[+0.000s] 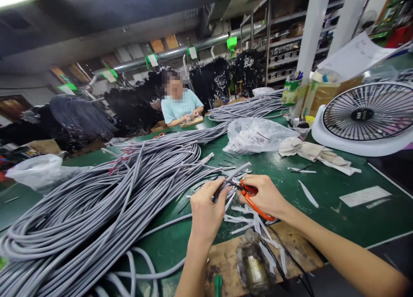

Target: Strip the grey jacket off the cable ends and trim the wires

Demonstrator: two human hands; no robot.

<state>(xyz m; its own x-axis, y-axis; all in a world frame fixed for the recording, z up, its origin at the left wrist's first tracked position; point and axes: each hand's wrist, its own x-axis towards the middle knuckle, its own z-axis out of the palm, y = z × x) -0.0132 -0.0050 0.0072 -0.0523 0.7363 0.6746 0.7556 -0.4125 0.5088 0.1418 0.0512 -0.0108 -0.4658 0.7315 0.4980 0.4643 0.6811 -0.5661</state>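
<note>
My left hand (208, 204) pinches a grey cable (239, 169) near its end, which points up and to the right. In my right hand (263, 196) is a pair of scissors with orange handles (254, 202). Their dark blades meet the cable close to my left fingertips; whether they cut into it cannot be made out. White strips (254, 221) and short black scraps lie on the table under and around my hands. Left of my hands spreads a large bundle of coiled grey cables (106, 202), several with reddish or white ends.
A wooden board (222, 256) with a crusted metal block (253, 262) and a green-handled tool (218, 284) lies nearest me. A white fan (361, 116), cloth (318, 154) and plastic bag (258, 135) stand right and beyond. Across the green table (325, 215) sits a person (180, 105).
</note>
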